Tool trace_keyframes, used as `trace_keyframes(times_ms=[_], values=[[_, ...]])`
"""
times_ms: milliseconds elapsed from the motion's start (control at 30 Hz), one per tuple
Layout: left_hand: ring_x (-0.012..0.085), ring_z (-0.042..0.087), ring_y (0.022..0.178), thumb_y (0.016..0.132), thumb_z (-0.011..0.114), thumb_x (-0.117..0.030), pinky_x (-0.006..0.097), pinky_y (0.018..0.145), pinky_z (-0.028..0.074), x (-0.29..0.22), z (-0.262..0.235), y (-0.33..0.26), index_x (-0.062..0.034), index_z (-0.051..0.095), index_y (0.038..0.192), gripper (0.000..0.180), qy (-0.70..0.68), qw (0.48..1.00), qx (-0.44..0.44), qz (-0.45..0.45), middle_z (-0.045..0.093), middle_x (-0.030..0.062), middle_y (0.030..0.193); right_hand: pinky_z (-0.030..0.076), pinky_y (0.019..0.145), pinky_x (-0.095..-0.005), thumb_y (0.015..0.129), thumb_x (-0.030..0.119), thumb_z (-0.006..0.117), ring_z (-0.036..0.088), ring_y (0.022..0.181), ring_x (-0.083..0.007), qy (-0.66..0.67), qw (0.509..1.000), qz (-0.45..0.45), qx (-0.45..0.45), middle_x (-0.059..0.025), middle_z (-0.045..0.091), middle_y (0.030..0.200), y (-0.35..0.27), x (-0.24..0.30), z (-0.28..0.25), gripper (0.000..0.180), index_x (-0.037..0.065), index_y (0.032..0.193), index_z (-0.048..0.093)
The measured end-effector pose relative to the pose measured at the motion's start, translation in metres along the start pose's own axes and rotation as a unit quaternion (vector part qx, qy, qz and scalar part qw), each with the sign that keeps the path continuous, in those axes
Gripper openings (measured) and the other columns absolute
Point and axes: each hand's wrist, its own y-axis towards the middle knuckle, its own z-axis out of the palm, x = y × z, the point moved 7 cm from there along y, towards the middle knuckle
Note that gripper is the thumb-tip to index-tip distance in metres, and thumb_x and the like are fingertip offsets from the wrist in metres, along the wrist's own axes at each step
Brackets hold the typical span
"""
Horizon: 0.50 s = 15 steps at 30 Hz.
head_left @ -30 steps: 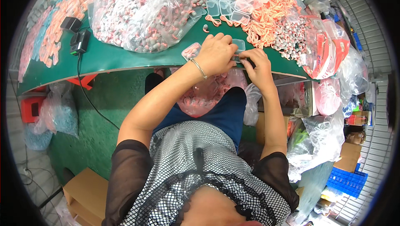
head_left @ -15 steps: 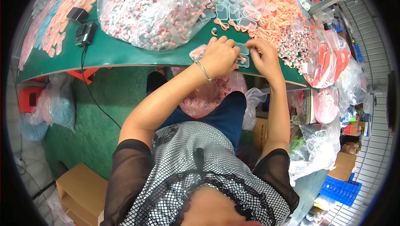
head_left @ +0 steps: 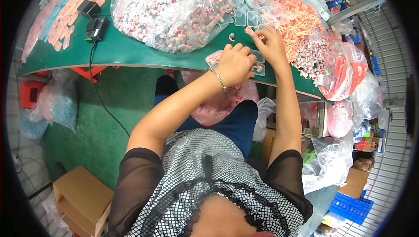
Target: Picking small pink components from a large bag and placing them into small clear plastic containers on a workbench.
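My left hand (head_left: 235, 65) lies with bent fingers over a small clear plastic case (head_left: 260, 69) at the table's near edge, gripping it. Small coral and grey pieces show in the case, partly hidden under the fingers. Farther up and to the right, my right hand (head_left: 271, 47) pinches a bundle of coral cord (head_left: 250, 32) between thumb and fingers, just above the green table. A single grey and coral earbud-shaped piece (head_left: 231, 37) lies on the tabletop, a little beyond my left hand.
A large clear bag (head_left: 170, 14) of grey and coral pieces stands at the back. Right of it are clear cases (head_left: 241, 17), a heap of coral cords (head_left: 294, 18) and loose small pieces (head_left: 307, 55). Black adapters (head_left: 97, 29) with a cable sit at the left.
My right hand has moved up from beside the case and now holds a coral cord bundle. My left hand stays on the case. The whole view has shifted slightly.
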Motion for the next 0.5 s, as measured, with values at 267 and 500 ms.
trace_keyframes(times_ms=[267, 500], values=[[0.0225, 0.057, 0.097, 0.068, 0.082, -0.031, 0.04, 0.079, 0.039, 0.003, -0.001, 0.006, -0.0144, 0.068, 0.104, 0.042, -0.03, 0.998, 0.05, -0.024, 0.062, 0.0018, 0.097, 0.048, 0.065, -0.0274, 0.083, -0.001, 0.069, 0.061, 0.073, -0.0119, 0.172, 0.984, 0.042, 0.001, -0.0059, 0.068, 0.086, -0.077, -0.005, -0.035, 0.011, -0.001, 0.094, 0.068], [0.0223, 0.058, 0.096, 0.068, 0.082, -0.031, 0.04, 0.079, 0.038, 0.006, 0.003, 0.007, -0.0146, 0.066, 0.107, 0.045, -0.045, 0.997, 0.04, -0.049, 0.063, 0.002, 0.095, 0.05, 0.076, -0.0375, 0.076, 0.001, 0.07, 0.062, 0.083, -0.0275, 0.067, 0.996, -0.06, 0.014, -0.0096, 0.065, 0.086, -0.08, 0.009, -0.029, 0.014, 0.004, 0.09, 0.069]])
